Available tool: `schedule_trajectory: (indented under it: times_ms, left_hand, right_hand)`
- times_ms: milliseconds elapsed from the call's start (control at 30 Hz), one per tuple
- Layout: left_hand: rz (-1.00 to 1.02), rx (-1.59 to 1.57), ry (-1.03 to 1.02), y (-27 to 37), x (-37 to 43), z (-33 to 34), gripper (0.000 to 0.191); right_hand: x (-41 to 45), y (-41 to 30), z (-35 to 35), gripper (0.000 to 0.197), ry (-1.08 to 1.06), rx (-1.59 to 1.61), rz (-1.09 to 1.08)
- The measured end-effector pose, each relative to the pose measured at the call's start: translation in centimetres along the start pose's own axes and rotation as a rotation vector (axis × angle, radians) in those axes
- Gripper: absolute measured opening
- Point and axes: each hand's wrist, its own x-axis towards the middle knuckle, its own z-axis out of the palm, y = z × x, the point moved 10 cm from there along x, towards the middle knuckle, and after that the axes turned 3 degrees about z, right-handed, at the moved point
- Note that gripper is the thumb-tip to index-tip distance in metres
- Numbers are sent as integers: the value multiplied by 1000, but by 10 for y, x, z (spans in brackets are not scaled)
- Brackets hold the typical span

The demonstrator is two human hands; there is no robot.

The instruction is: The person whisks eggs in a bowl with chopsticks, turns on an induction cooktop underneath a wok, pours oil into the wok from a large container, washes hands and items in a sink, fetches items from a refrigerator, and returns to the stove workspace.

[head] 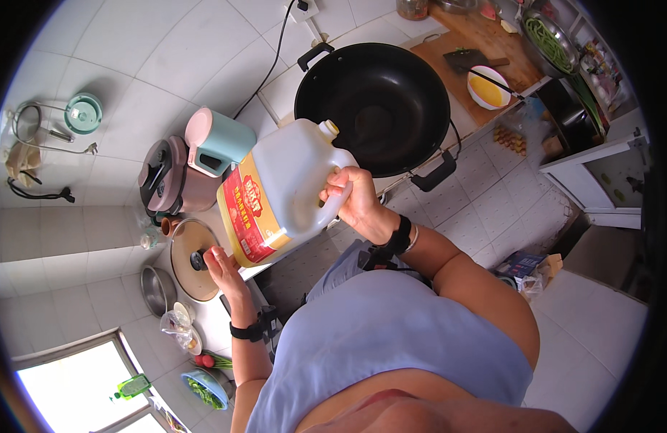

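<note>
My right hand (352, 197) grips the handle of a large plastic cooking-oil jug (290, 162) with a red and yellow label. My left hand (225, 273) is at the base of the jug, its fingers against the bottom edge. The jug lies tilted, its uncapped mouth over the near rim of a big black two-handled wok (376, 103). No stream of oil can be made out. Yellowish oil shows low in the jug. Just behind my left hand is a glass lid (195, 281) with a black knob.
A pink and mint jug-shaped appliance (233, 140) and an electric pressure cooker (195, 189) stand left of the wok. To the right are a cleaver (466, 58), a bowl of beaten egg (487, 89) with chopsticks, and a bowl of green beans (550, 46). Eggs (510, 139) sit beyond the counter edge.
</note>
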Motion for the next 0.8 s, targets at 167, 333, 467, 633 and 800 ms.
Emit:
schedule_trajectory:
  times_ms: [167,333,467,633,800]
  left_hand:
    - [57,66,-8,11,4,-7,34]
    - [45,133,-10,21,4,-7,35]
    - [60,170,-20,30,6,-4,36]
    - [53,186,-49,33,7,0,36]
    - [57,195,-49,33,8,0,36]
  right_hand:
    - [1,1,-5,10,9,42,10]
    - [4,3,-9,9,16,73,15]
    - [7,6,-11,9,5,92,34]
    - [6,3,-7,9,-17,100,31]
    - [7,1,-9,8,6,97,21]
